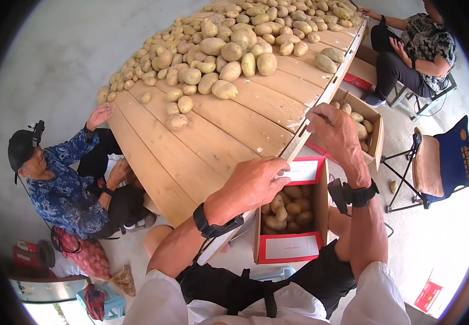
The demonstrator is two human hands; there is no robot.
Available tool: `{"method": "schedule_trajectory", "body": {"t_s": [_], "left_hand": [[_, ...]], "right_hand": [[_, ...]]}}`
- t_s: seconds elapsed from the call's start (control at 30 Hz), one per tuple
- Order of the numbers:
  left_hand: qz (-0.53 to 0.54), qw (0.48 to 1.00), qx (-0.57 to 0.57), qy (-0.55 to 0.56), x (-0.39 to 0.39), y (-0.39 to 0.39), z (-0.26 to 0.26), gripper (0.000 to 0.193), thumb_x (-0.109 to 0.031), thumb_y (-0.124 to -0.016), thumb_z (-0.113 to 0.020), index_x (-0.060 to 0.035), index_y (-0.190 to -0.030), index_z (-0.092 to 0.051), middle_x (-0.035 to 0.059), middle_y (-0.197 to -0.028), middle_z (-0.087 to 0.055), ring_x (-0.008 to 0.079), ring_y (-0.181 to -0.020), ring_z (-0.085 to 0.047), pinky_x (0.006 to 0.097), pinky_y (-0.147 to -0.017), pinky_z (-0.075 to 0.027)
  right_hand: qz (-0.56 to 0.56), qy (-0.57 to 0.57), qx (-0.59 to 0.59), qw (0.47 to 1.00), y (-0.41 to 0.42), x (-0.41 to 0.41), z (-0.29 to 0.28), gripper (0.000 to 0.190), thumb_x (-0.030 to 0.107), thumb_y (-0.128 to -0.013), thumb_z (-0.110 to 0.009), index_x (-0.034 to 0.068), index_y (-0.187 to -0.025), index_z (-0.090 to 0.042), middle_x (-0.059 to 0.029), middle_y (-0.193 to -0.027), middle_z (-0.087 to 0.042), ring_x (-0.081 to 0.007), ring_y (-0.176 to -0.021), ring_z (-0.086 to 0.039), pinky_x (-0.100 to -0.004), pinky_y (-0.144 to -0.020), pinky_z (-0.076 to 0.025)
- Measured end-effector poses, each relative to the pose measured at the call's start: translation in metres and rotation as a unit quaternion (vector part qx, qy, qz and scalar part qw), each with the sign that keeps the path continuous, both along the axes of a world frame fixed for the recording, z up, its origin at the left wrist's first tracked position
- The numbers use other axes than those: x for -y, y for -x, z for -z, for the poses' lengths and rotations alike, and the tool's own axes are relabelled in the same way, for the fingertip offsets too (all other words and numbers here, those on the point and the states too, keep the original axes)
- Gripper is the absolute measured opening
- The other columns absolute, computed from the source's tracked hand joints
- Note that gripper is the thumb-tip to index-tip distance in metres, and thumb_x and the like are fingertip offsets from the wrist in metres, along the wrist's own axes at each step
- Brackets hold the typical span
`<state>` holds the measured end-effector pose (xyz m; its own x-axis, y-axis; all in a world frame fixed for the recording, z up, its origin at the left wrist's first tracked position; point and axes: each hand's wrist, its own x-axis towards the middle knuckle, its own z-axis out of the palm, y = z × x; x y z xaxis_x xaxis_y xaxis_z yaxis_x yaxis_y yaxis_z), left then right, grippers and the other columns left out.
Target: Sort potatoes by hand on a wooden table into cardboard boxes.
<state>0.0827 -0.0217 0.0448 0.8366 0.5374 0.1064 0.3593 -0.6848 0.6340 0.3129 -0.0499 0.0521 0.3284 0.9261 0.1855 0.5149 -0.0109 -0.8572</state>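
Observation:
My left hand (256, 178) is loosely bent above the near edge of the slatted wooden table (218, 138), with a gap between thumb and fingers and nothing visible in it. Farther along that edge, my right hand (331, 126) hovers with curled fingers; its palm is hidden, so I cannot tell whether anything is inside. Below my hands, a red and white cardboard box (291, 248) stands on the floor with potatoes (285, 213) in it. A large heap of potatoes (234, 48) covers the far part of the tabletop. Several loose ones, including a potato (176, 121), lie nearer.
One person (64, 178) sits at the left, another (425, 53) at the far right. Another cardboard box (374, 122) holds potatoes beside the table. A folding chair (441, 162) stands right. A red mesh sack (84, 252) and a blue plastic stool (112, 302) are lower left.

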Motion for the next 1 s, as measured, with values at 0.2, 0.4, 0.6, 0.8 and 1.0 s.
{"method": "schedule_trajectory", "body": {"t_s": [0.2,0.4,0.6,0.8,1.0], "left_hand": [[-0.171,0.981,0.012,0.095,-0.056,0.027,-0.007,0.027,-0.016,-0.095,-0.067,-0.0003,-0.117,-0.069,0.0161,-0.103,-0.075,0.0244,-0.091,-0.073,0.0372,-0.081,-0.056],[-0.29,0.956,-0.002,0.033,-0.147,0.029,0.025,0.042,-0.022,-0.094,-0.069,0.0025,-0.128,-0.063,0.0199,-0.114,-0.073,0.0261,-0.104,-0.071,0.0362,-0.092,-0.055],[-0.337,0.913,-0.179,-0.147,-0.218,0.001,0.046,0.084,-0.05,-0.089,-0.072,0.0059,-0.146,-0.044,0.0288,-0.133,-0.062,0.0415,-0.126,-0.059,0.0485,-0.104,-0.049],[-0.405,0.866,-0.268,-0.115,-0.227,-0.047,0.04,0.088,-0.06,-0.085,-0.07,0.0026,-0.142,-0.045,0.0278,-0.135,-0.061,0.0398,-0.126,-0.059,0.0485,-0.102,-0.05],[-0.353,0.893,-0.258,-0.109,-0.226,-0.033,0.036,0.07,-0.037,-0.079,-0.074,-0.0071,-0.137,-0.05,0.0219,-0.129,-0.065,0.0369,-0.118,-0.064,0.0456,-0.095,-0.053]], "right_hand": [[0.004,-0.005,-0.035,0.999,0.006,-0.003,0.0,0.023,0.015,-0.094,-0.06,-0.004,-0.101,-0.071,-0.0176,-0.078,-0.072,-0.024,-0.076,-0.073,-0.0359,-0.075,-0.056],[0.004,-0.031,-0.054,0.998,0.002,-0.004,-0.004,0.023,0.014,-0.094,-0.06,-0.005,-0.102,-0.071,-0.0181,-0.077,-0.071,-0.0258,-0.072,-0.071,-0.0366,-0.071,-0.055],[0.006,-0.05,-0.067,0.996,-0.001,-0.006,-0.009,0.024,0.014,-0.092,-0.058,-0.004,-0.1,-0.072,-0.0225,-0.076,-0.069,-0.0361,-0.071,-0.07,-0.042,-0.072,-0.056],[0.012,-0.055,-0.098,0.994,-0.005,-0.002,-0.007,0.023,0.014,-0.092,-0.058,-0.004,-0.099,-0.071,-0.0262,-0.081,-0.069,-0.0425,-0.078,-0.07,-0.0451,-0.076,-0.055],[-0.004,-0.052,-0.137,0.989,0.001,-0.006,-0.014,0.021,0.014,-0.092,-0.06,-0.003,-0.099,-0.071,-0.0265,-0.085,-0.069,-0.0448,-0.082,-0.068,-0.0473,-0.078,-0.054]]}}
